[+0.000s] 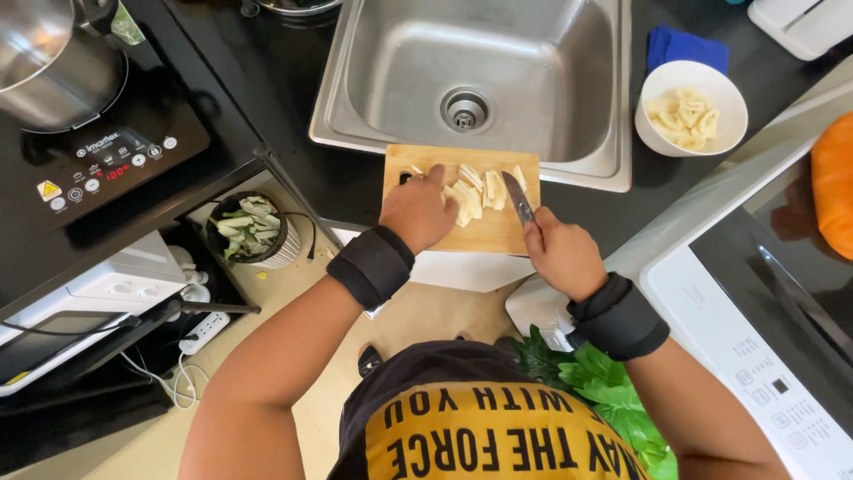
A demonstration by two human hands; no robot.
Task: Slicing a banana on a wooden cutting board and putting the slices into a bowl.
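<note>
A wooden cutting board (pixel 498 233) lies on the black counter in front of the steel sink (pixel 400 80). Pale cut strips of food (pixel 471 191) are spread across the board. My left hand (pixel 416 212) rests on the board's left part, fingertips touching the strips. My right hand (pixel 560 253) grips a knife (pixel 517 197) by the handle, the blade angled down onto the strips. Both wrists wear black bands.
A white bowl (pixel 691 107) of the same pale pieces stands right of the sink, beside a blue cloth (pixel 686 46). An induction hob with a steel pot (pixel 53 62) is at the left. A bin of green scraps (pixel 247 229) sits on the floor; a white appliance (pixel 755 338) is at the right.
</note>
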